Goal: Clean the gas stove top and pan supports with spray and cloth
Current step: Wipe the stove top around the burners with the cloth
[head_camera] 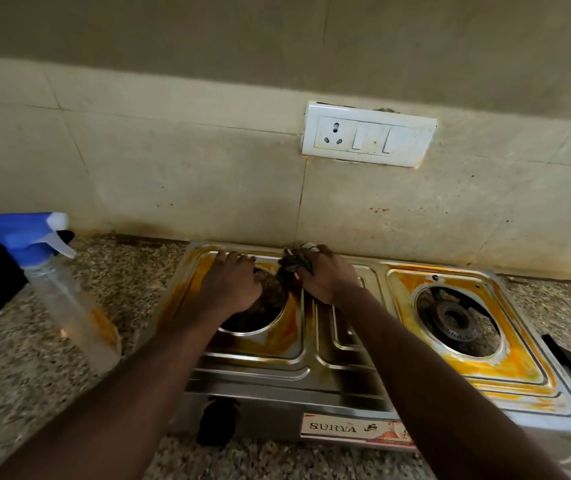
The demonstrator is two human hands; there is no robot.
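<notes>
Your right hand [325, 277] gripping a dark cloth [294, 264] at the back edge of the stove [346, 379], your left hand [232, 282] flat over the left burner well [259, 322], fingers straight, orange stains [505, 370] on the steel top, spray bottle [69, 299] left on the speckled counter [17, 393], spotted tiled wall [207, 168] behind.

2 bare arms [159, 368] reach forward side by side. The left hand [233, 280] lies palm down, fingers straight and flat. The right hand [327, 275], just beside it, curls its fingers round a dark cloth [291, 264]
</notes>
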